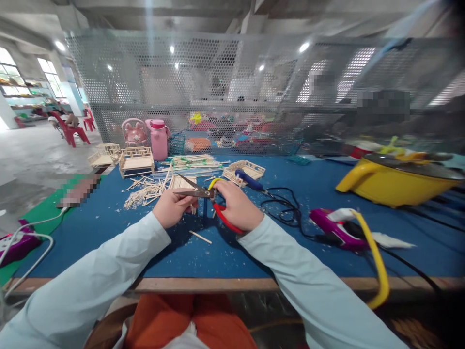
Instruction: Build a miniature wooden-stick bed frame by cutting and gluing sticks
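Observation:
My right hand is closed round the handles of scissors, one handle yellow and one red. The parted blades point left, over my left hand. That hand's fingers are pinched together below the blades, near a small piece of stick work made of pale sticks; what lies between its fingertips is too small to make out. One short loose stick lies on the blue table just in front of my hands. A pile of cut sticks and scraps is beyond my left hand.
Small wooden frames, a pink flask and long sticks stand or lie at the back. To the right are a blue-handled tool with a black cord, a purple power strip and a yellow pan. A mesh screen rises behind.

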Tool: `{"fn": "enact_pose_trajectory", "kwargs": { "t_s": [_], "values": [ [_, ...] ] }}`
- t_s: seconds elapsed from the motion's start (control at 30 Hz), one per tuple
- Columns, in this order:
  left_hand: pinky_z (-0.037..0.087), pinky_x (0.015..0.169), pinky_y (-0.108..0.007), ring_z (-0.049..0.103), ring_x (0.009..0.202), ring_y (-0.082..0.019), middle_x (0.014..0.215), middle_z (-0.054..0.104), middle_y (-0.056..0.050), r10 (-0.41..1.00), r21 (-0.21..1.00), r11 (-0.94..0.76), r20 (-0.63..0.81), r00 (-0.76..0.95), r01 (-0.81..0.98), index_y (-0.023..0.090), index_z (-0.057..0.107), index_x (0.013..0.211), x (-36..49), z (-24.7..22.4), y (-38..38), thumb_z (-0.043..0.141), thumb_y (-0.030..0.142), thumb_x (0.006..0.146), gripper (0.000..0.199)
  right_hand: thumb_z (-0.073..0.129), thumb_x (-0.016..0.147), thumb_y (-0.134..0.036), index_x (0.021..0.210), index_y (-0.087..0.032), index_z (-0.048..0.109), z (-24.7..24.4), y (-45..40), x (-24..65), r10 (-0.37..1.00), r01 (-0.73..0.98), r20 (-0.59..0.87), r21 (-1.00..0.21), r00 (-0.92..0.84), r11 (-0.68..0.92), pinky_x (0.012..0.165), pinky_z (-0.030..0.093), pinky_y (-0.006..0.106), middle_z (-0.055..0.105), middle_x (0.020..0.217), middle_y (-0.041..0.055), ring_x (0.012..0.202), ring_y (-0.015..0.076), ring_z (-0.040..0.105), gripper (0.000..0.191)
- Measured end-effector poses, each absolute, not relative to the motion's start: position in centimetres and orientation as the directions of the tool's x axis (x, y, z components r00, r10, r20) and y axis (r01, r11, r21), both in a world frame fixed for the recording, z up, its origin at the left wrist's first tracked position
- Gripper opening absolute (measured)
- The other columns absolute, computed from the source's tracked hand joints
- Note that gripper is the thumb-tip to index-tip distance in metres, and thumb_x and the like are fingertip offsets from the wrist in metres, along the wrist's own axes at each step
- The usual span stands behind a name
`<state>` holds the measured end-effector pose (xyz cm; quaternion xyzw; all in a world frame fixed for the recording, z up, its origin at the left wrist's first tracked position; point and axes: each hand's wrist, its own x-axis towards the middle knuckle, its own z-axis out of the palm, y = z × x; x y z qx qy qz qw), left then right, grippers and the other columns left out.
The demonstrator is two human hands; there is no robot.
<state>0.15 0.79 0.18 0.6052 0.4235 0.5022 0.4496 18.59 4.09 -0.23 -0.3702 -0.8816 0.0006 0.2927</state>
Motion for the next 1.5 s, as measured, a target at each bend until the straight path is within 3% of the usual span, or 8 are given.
{"fn": "enact_pose_trajectory", "kwargs": {
  "t_s": [0.2, 0.37, 0.5, 0.63, 0.83, 1.17, 1.33, 1.5],
  "values": [
    [0.036, 0.045, -0.021, 0.043, 0.044, -0.009, 0.048, 0.058, 0.001, 0.936, 0.916, -0.351, 0.332, 0.119, 0.197, 0.015, 0.068, 0.062, -0.1, 0.1, 0.6, 0.059, 0.016, 0.066, 0.01, 0.052, 0.064, -0.019, 0.092, -0.013, 0.056, 0.0, 3.9, 18.6, 0.637, 0.69, 0.52, -0.119, -0.569, 0.714, 0.078, 0.041, 0.037, 0.061, 0.094, 0.0147, 0.087, 0.0262, 0.052, 0.029],
    [0.036, 0.048, -0.021, 0.043, 0.046, -0.009, 0.05, 0.058, 0.001, 0.903, 0.859, -0.43, 0.405, 0.146, 0.277, 0.016, 0.066, 0.059, -0.2, -0.1, 0.5, 0.056, 0.022, 0.07, 0.016, 0.049, 0.062, -0.015, 0.079, -0.016, 0.056, 0.1, 3.6, 18.5, 0.647, 0.72, 0.518, -0.083, -0.559, 0.689, 0.065, 0.038, 0.029, 0.062, 0.078, 0.0102, 0.072, 0.0212, 0.052, 0.019],
    [0.034, 0.047, -0.021, 0.042, 0.045, -0.009, 0.046, 0.052, 0.001, 0.91, 0.845, -0.415, 0.39, 0.145, 0.338, 0.015, 0.06, 0.051, -0.3, -0.6, 0.8, 0.054, 0.027, 0.072, 0.025, 0.047, 0.065, -0.017, 0.072, -0.018, 0.054, -0.2, 3.6, 18.5, 0.678, 0.746, 0.467, -0.058, -0.568, 0.664, 0.056, 0.032, 0.025, 0.06, 0.066, 0.0059, 0.061, 0.0173, 0.051, 0.01],
    [0.036, 0.047, -0.021, 0.044, 0.044, -0.009, 0.047, 0.053, 0.002, 0.925, 0.874, -0.379, 0.35, 0.146, 0.303, 0.015, 0.06, 0.053, -0.4, -0.5, 0.8, 0.055, 0.024, 0.069, 0.018, 0.046, 0.07, -0.021, 0.07, -0.018, 0.056, -0.3, 3.8, 18.8, 0.705, 0.758, 0.426, -0.066, -0.567, 0.65, 0.052, 0.027, 0.024, 0.059, 0.059, 0.0038, 0.054, 0.0151, 0.05, 0.011],
    [0.038, 0.046, -0.02, 0.045, 0.043, -0.008, 0.052, 0.056, 0.002, 0.957, 0.934, -0.285, 0.264, 0.121, 0.216, 0.013, 0.064, 0.071, -0.3, -0.2, 0.9, 0.058, 0.029, 0.068, 0.017, 0.046, 0.066, -0.016, 0.066, -0.015, 0.06, 0.4, 3.8, 19.2, 0.691, 0.648, 0.379, -0.254, -0.616, 0.718, 0.049, 0.027, 0.022, 0.049, 0.048, -0.0013, 0.045, 0.0101, 0.04, 0.015],
    [0.038, 0.046, -0.02, 0.045, 0.043, -0.008, 0.05, 0.055, 0.002, 0.949, 0.918, -0.298, 0.255, 0.186, 0.262, 0.014, 0.058, 0.055, -0.5, -0.1, 0.7, 0.057, 0.031, 0.069, 0.022, 0.045, 0.058, -0.012, 0.059, -0.015, 0.054, 0.3, 4.4, 19.7, 0.628, 0.469, 0.219, -0.496, -0.747, 0.731, 0.047, 0.031, 0.019, 0.046, 0.048, -0.0042, 0.046, 0.0088, 0.041, 0.01],
    [0.036, 0.045, -0.021, 0.044, 0.041, -0.009, 0.048, 0.054, 0.002, 0.947, 0.886, -0.319, 0.29, 0.135, 0.335, 0.014, 0.063, 0.061, -0.7, -0.4, 1.0, 0.054, 0.028, 0.071, 0.02, 0.047, 0.066, -0.018, 0.071, -0.016, 0.057, 0.1, 3.5, 18.5, 0.761, 0.702, 0.353, -0.304, -0.545, 0.644, 0.052, 0.032, 0.023, 0.054, 0.058, 0.0008, 0.053, 0.0129, 0.046, 0.011],
    [0.037, 0.05, -0.022, 0.047, 0.046, -0.011, 0.052, 0.058, -0.001, 0.887, 0.772, -0.459, 0.428, 0.173, 0.44, 0.016, 0.068, 0.068, -0.5, -0.9, 0.7, 0.05, 0.024, 0.076, 0.022, 0.049, 0.067, -0.021, 0.085, -0.014, 0.055, -0.3, 3.2, 17.7, 0.674, 0.698, 0.455, -0.144, -0.583, 0.701, 0.062, 0.037, 0.027, 0.061, 0.081, 0.0104, 0.072, 0.0197, 0.051, 0.02]
  ]
}}
